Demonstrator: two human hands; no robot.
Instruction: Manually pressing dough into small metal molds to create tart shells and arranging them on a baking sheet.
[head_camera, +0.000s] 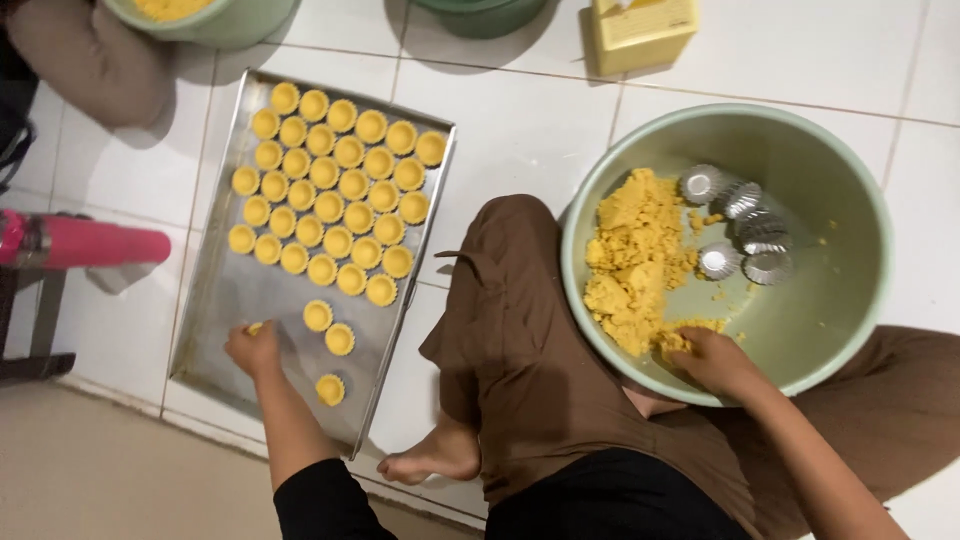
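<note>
My left hand (252, 350) rests on the metal baking tray (220, 310) at its near left, closed around a small yellow filled tart mould of which only an edge shows. Several rows of filled yellow tart moulds (330, 190) cover the tray's far half, and three loose ones (330, 340) sit near my hand. My right hand (712, 360) reaches into the pale green bowl (850, 170), fingers pressed into the yellow crumbly dough (635, 260). Several empty silver fluted moulds (745, 235) lie in the bowl beyond the dough.
My knee in brown cloth (510, 320) and bare foot (435, 460) lie between tray and bowl on the white tiled floor. A pink cylinder (85, 243) lies left. Another green bowl (215, 20), a dark green container (480, 12) and a yellow box (640, 30) stand along the top.
</note>
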